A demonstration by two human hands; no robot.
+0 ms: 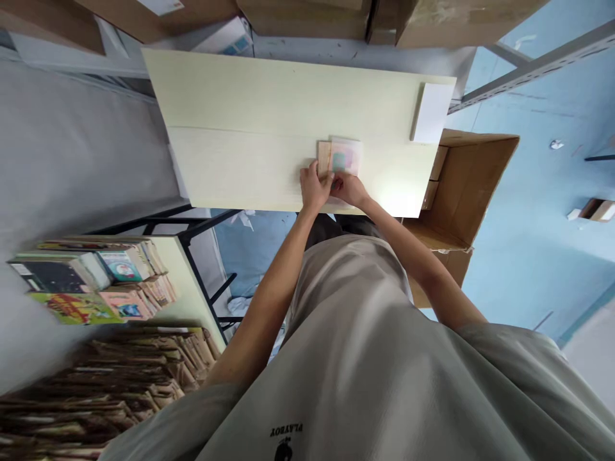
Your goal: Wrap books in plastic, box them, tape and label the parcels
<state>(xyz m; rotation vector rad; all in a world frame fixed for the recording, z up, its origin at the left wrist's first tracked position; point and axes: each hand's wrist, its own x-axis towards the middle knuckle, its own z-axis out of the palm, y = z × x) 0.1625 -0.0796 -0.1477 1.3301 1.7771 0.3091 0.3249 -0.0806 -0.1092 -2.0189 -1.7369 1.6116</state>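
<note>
A small tan booklet lies near the front edge of the pale tabletop. Over its right side sits a translucent sheet, through which pink and green print shows. My left hand grips the booklet's lower left corner, with thumb and fingers bent against it. Close by on the right, my right hand has its fingers pinched together at the lower edge of the sheet. The two hands nearly touch, and the fingertips of the right are partly hidden.
The cream tabletop carries a white stack at its right end. An open cardboard box stands beyond that end. Books pile up on the left, above bundled brown papers. Cardboard boxes line the far side.
</note>
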